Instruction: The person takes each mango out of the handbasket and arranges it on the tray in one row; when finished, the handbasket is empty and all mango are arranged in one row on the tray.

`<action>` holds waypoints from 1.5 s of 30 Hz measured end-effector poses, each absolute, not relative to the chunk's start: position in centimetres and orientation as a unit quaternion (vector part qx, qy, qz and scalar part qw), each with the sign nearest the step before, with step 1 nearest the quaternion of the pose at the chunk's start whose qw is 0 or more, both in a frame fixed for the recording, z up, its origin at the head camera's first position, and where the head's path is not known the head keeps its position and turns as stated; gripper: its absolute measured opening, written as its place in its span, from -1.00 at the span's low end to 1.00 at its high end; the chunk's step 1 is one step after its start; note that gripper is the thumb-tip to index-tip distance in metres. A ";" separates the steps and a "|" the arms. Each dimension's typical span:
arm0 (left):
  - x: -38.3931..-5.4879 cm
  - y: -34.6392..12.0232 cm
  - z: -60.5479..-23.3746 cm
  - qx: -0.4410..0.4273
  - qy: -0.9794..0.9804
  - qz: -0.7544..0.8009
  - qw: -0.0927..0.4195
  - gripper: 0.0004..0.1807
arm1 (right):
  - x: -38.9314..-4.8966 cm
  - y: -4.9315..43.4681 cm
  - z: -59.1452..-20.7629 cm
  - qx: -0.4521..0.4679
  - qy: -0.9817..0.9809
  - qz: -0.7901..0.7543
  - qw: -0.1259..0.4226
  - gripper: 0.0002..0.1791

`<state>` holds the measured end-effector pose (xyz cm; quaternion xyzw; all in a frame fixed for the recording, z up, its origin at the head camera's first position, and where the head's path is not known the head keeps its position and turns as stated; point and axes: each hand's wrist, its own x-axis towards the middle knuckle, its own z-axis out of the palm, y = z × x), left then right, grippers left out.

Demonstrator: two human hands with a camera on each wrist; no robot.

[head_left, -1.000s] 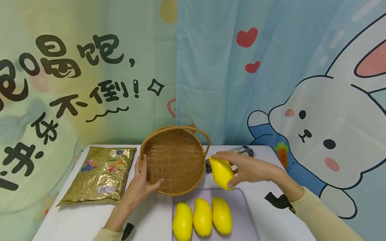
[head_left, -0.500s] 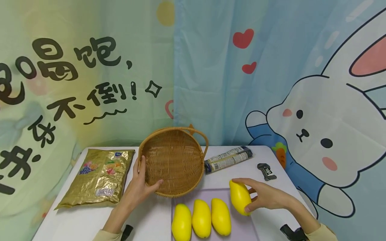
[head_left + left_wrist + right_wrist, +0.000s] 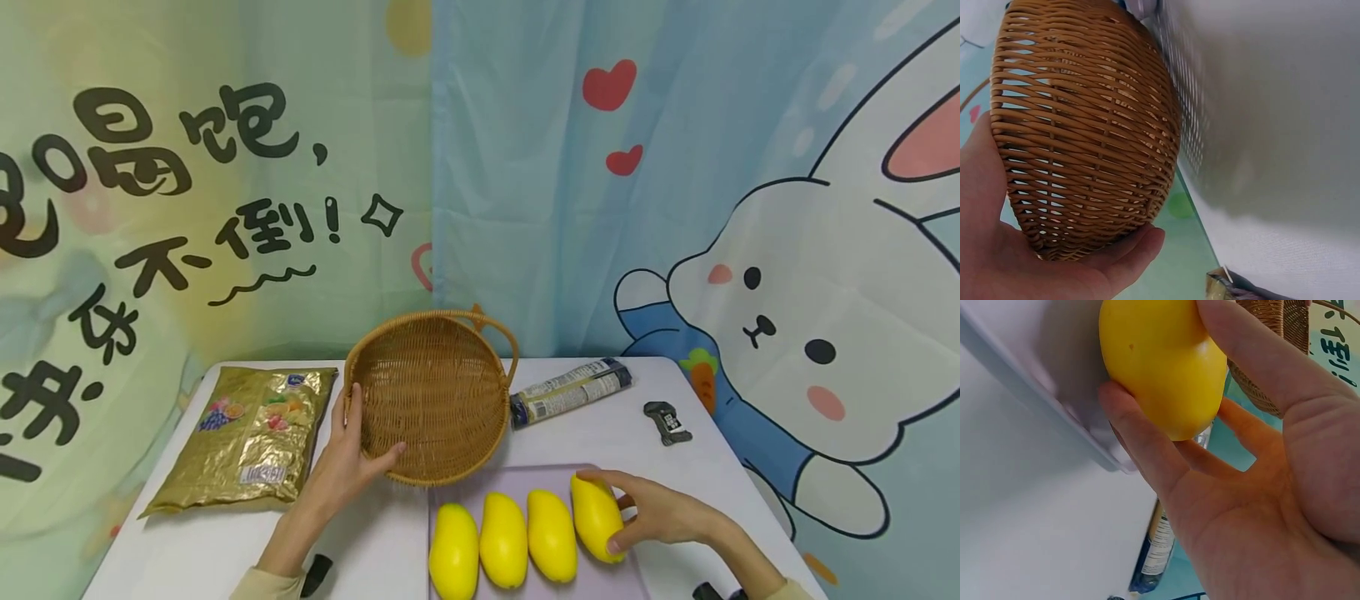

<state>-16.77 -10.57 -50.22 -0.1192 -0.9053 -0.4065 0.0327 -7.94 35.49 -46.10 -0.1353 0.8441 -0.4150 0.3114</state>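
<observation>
My left hand (image 3: 341,467) grips the left rim of a round brown wicker basket (image 3: 431,400), thumb inside and fingers along its outer side. The basket is tilted, its hollow facing the head view, and nothing lies inside. At the right end of a pale lilac tray (image 3: 517,477), my right hand (image 3: 663,510) holds a yellow mango (image 3: 596,517) between thumb and fingers. The right wrist view shows this mango (image 3: 1163,369) close over the tray. Left of it, three more mangoes lie side by side on the tray: one mango (image 3: 453,550), a second mango (image 3: 504,540) and a third mango (image 3: 552,536).
A gold foil bag with fruit pictures (image 3: 247,437) lies on the white table at left. Behind the tray is a long printed packet (image 3: 570,392), with a small black packet (image 3: 666,423) to its right. A printed curtain (image 3: 517,208) hangs behind the table.
My right hand has carried the mango from beside the basket rightward and down to the tray's right end, uncovering both packets. The left hand and basket have stayed in place.
</observation>
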 end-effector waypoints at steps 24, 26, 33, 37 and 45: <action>-17.6 -12.0 -49.5 -0.112 -0.902 -0.417 -0.005 0.25 | -6.8 34.0 -46.4 -0.095 0.851 -0.403 0.322 -0.02; -17.6 -12.2 -49.3 -0.109 -0.902 -0.418 -0.013 0.24 | -6.8 33.9 -46.4 -0.095 0.852 -0.401 0.322 -0.01; -17.7 -12.7 -49.0 -0.096 -0.907 -0.408 -0.035 0.20 | -6.9 33.6 -46.4 -0.093 0.855 -0.397 0.319 0.00; -17.9 -12.8 -48.8 -0.092 -0.906 -0.411 -0.044 0.19 | -6.9 33.5 -46.4 -0.093 0.853 -0.400 0.321 0.00; -18.0 -12.7 -48.5 -0.094 -0.908 -0.407 -0.027 0.14 | -6.8 33.4 -46.4 -0.096 0.850 -0.402 0.327 -0.02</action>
